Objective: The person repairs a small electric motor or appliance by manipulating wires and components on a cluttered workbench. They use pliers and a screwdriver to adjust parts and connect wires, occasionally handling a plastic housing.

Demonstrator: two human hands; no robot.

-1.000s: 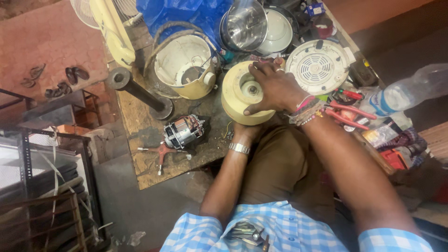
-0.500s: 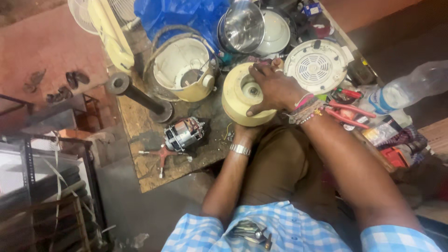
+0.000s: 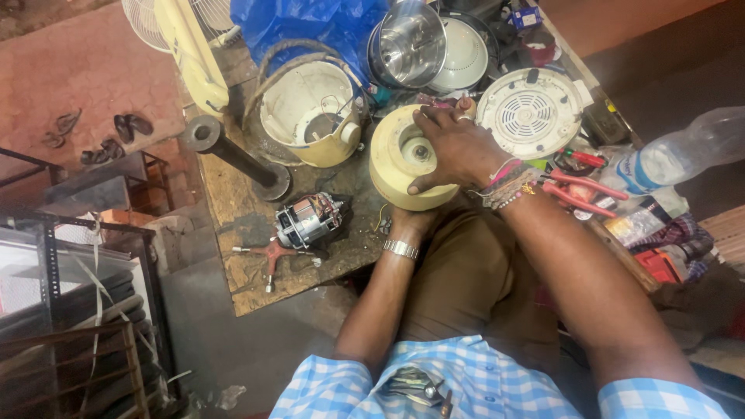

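A cream plastic appliance housing (image 3: 396, 167), round with a hole in its middle, sits tilted at the near edge of the wooden workbench (image 3: 233, 206). My right hand (image 3: 454, 147) lies on top of it, fingers spread over the rim and the central hole. My left hand (image 3: 411, 221) is under the housing and grips its lower edge; only the wrist with a metal watch and part of the palm show. An electric motor (image 3: 309, 219) lies loose on the bench to the left of the housing.
A cream bucket-like base (image 3: 310, 116), a white vented round cover (image 3: 531, 112), a steel jar (image 3: 407, 46), a blue plastic sheet (image 3: 310, 23), red-handled pliers (image 3: 578, 194), a clear bottle (image 3: 683, 155), a metal pipe stand (image 3: 233, 159), a red-handled tool (image 3: 272, 256). A metal rack (image 3: 70, 310) stands left.
The view has shifted slightly. My right hand has slid a little over the housing's top; both hands keep their hold and the housing stays in place.
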